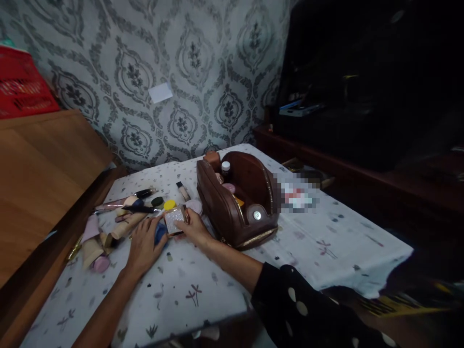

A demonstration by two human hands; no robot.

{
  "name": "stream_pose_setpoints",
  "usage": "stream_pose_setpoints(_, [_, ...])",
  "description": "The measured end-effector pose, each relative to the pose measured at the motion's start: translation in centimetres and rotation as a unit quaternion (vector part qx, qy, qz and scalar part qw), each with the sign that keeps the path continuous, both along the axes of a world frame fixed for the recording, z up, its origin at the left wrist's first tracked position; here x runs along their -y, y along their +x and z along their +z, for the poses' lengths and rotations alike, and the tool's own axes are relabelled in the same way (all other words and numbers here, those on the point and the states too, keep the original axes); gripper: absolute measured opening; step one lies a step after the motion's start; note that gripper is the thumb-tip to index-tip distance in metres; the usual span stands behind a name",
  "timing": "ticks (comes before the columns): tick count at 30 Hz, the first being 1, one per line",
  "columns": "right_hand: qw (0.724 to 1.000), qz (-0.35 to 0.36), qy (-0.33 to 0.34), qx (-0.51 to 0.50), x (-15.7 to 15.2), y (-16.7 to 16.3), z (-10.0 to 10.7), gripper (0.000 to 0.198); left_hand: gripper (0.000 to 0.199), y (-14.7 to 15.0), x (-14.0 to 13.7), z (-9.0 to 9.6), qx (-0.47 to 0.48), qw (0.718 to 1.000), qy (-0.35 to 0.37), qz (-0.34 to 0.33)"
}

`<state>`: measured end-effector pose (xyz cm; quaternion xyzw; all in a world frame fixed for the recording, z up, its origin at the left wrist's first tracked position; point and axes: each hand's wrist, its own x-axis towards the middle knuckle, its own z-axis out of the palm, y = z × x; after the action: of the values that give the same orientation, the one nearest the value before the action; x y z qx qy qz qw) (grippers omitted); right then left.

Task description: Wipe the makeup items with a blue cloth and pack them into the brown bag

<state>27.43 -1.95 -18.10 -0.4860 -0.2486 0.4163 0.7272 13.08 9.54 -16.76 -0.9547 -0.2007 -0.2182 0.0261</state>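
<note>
Right hand (pixel 194 229) pinched a glittery box (pixel 173 223) beside an open bag (pixel 219 200)

At the far left, a red packet (pixel 27 82) showed above a wooden panel (pixel 47 159). To its right, tubes (pixel 90 249) lay heaped on the patterned tablecloth (pixel 174 299). The person's left hand (pixel 145 244) came next, back upward, fingers slightly apart, beside a blue thing (pixel 160 233); whether it gripped that could not be told. The glittery box was between the two hands, the right thumb across its top, with a yellow lid (pixel 169 205) just behind. Farther right stood the brown bag, a white-capped bottle (pixel 225 167) inside.
</note>
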Motion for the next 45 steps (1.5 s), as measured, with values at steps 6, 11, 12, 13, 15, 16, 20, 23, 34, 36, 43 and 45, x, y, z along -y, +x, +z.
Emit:
stream_pose_setpoints(6, [1.000,-0.014,0.008,-0.008,0.0,0.6,0.6,0.032,0.044,-0.4,0.3,0.9,0.058,0.996,-0.062,-0.031])
stream_pose_setpoints(11, [1.000,-0.011,0.021,-0.004,-0.1,0.7,0.5,0.031,0.037,0.4,0.9,1.5,0.094,0.990,-0.096,-0.038])
stream_pose_setpoints(12, [1.000,-0.016,0.021,0.002,-0.2,0.7,0.4,0.032,0.036,0.7,1.0,1.7,0.094,0.990,-0.101,-0.042])
stream_pose_setpoints(13, [1.000,-0.022,0.020,0.008,-0.2,0.6,0.4,0.032,0.036,0.9,1.1,1.8,0.095,0.989,-0.106,-0.048])
stream_pose_setpoints(15, [0.999,-0.037,0.017,0.026,-0.1,0.5,0.4,0.032,0.035,1.5,1.3,2.3,0.101,0.987,-0.113,-0.060])
stream_pose_setpoints(16, [0.998,-0.046,0.015,0.043,0.0,0.5,0.5,0.031,0.035,1.8,1.3,2.6,0.105,0.986,-0.115,-0.066])
stream_pose_setpoints(20, [0.987,-0.072,0.004,0.142,0.8,0.5,1.3,0.025,0.033,3.1,1.4,4.2,0.122,0.981,-0.120,-0.095])
stream_pose_setpoints(23, [0.980,-0.064,0.015,0.190,1.8,0.9,2.4,0.032,0.030,4.1,1.4,5.6,0.137,0.975,-0.123,-0.123])
stream_pose_setpoints(34, [0.955,-0.077,0.044,0.282,4.1,3.1,7.7,0.037,0.024,7.3,1.8,9.0,0.189,0.947,-0.178,-0.192])
stream_pose_setpoints(36, [0.956,-0.087,0.057,0.275,4.5,3.4,8.8,0.045,0.024,7.7,2.0,10.0,0.197,0.941,-0.185,-0.205])
stream_pose_setpoints(43, [0.954,-0.127,0.095,0.253,7.1,5.6,14.0,0.034,0.024,10.9,3.8,14.7,0.251,0.917,-0.164,-0.262])
stream_pose_setpoints(45, [0.945,-0.139,0.094,0.280,8.3,7.2,15.2,0.027,0.025,12.7,3.9,15.4,0.253,0.901,-0.193,-0.294])
